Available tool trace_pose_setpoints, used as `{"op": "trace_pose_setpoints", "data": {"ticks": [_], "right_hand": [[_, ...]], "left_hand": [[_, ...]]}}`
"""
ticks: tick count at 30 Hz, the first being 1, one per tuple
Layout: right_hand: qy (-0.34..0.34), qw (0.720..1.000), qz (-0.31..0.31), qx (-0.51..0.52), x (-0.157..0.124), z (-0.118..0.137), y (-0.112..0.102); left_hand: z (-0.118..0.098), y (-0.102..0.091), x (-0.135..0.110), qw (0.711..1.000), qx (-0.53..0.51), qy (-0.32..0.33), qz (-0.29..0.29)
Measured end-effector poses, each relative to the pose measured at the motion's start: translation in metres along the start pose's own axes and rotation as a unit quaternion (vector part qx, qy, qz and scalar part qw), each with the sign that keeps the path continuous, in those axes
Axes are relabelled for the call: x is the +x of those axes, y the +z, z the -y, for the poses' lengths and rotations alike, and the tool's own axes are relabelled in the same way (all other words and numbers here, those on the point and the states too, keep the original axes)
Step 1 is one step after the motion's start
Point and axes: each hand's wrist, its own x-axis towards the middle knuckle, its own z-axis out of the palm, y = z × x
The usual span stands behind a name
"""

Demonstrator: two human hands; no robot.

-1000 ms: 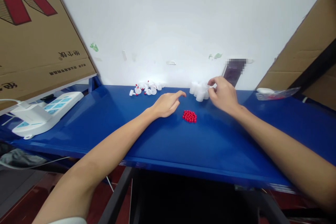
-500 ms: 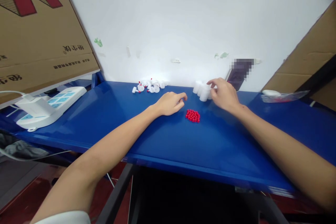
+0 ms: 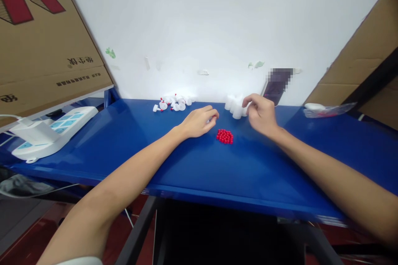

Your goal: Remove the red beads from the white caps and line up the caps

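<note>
My left hand [image 3: 200, 121] rests low over the blue table, fingers curled and the thumb near the index finger. A small pale bit shows between them, too little to name. Just right of it lies a tight cluster of small red pieces [image 3: 224, 136]. My right hand [image 3: 261, 115] is beside a group of upright white cylinders [image 3: 236, 107], its index finger bent and a gap left to the thumb. Nothing clear shows in its grasp, and its other fingers are partly hidden. Behind my left hand is a loose pile of white parts with red tips [image 3: 177, 102].
A dark phone [image 3: 275, 91] leans on the white wall behind my right hand. A white power strip [image 3: 66, 126] with a plugged-in charger lies at the left, below a cardboard box [image 3: 46, 45]. At the far right is a clear plastic bag [image 3: 329, 110].
The whole view has shifted slightly. My right hand has drawn back a little from the white cylinders. My left hand stays almost in place, and a pale bit now shows between its fingers.
</note>
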Motion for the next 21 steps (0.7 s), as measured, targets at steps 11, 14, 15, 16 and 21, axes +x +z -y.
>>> {"op": "trace_pose_setpoints", "data": {"ticks": [11, 14, 15, 16, 21], "right_hand": [[-0.096, 0.96, 0.262, 0.024, -0.011, 0.052, 0.004], [-0.134, 0.954, 0.267, 0.008, -0.012, 0.055, 0.006], [-0.141, 0.955, 0.26, 0.008, -0.012, 0.054, 0.007], [-0.141, 0.957, 0.254, 0.012, -0.012, 0.053, 0.007], [-0.055, 0.975, 0.212, 0.05, -0.013, 0.043, 0.006]], "left_hand": [[-0.019, -0.004, 0.004, 0.99, -0.07, -0.031, -0.12], [-0.026, 0.002, 0.011, 0.956, -0.23, -0.098, -0.152], [-0.028, 0.003, 0.014, 0.939, -0.286, -0.11, -0.156], [-0.03, 0.005, 0.016, 0.923, -0.333, -0.116, -0.155], [-0.034, 0.001, 0.019, 0.885, -0.42, -0.127, -0.155]]}}
